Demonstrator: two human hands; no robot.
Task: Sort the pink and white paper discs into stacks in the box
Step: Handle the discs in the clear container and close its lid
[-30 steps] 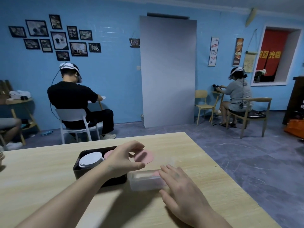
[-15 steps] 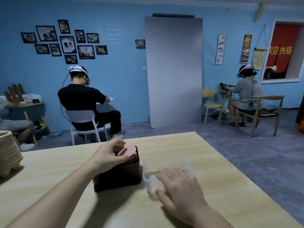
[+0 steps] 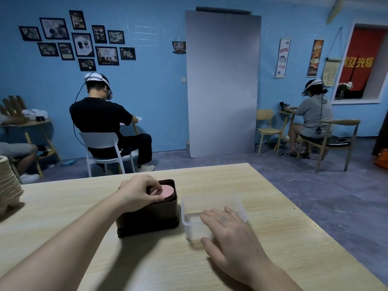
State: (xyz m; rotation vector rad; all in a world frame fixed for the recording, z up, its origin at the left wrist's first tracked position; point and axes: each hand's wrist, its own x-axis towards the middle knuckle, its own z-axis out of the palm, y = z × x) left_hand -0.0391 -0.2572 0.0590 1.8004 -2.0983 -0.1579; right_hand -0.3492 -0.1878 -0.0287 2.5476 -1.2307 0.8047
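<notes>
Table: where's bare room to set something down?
Free: the table strip beyond the dark box and clear container; the stretch between box and tan stack at left. Crowded: the middle, left hand gripping the pink discs, right hand on the container.

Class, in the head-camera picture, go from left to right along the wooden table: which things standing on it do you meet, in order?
In order: beige stack at the left edge → dark box → clear plastic container. Left out, since they overlap these: left hand, pink discs, right hand.
</notes>
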